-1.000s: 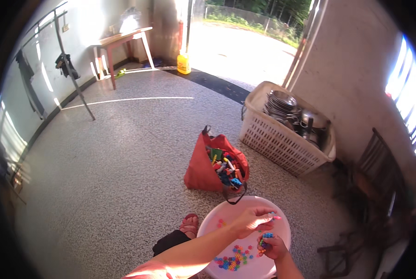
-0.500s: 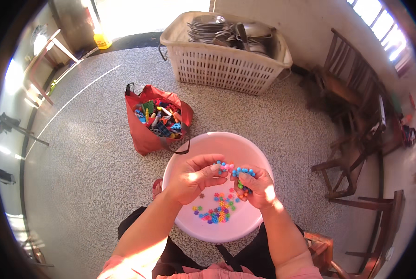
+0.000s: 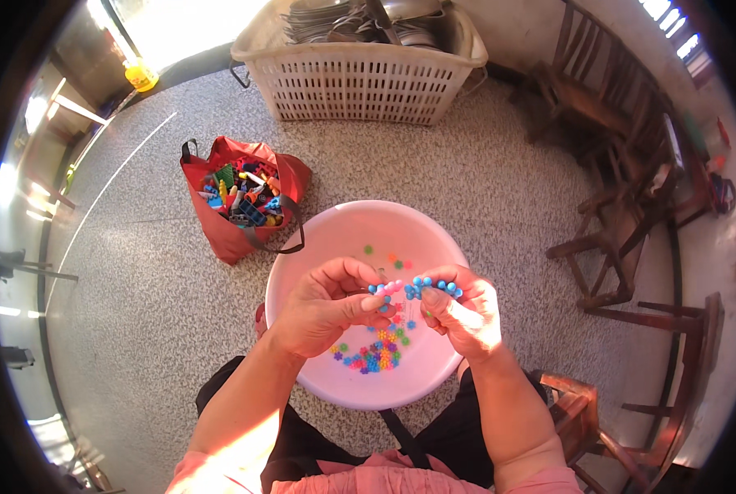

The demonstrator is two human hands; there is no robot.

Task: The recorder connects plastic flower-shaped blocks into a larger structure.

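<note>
Above a pink tub (image 3: 368, 221), you hold pink and blue beads (image 3: 392, 287) in the grip of your left hand (image 3: 327, 311), just beside the blue cluster (image 3: 413, 291) in your right hand (image 3: 469, 314). Loose coloured beads (image 3: 380, 354) lie scattered below; beyond stand a red bag (image 3: 222, 237) of toys (image 3: 253, 212) and a white basket (image 3: 355, 89).

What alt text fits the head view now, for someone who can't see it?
The left hand pinches pink and blue beads, the right hand blue ones, both above a pink basin holding colourful flower-shaped pieces. Beyond it stand a red bag of toys and a white basket of metal dishes.
</note>
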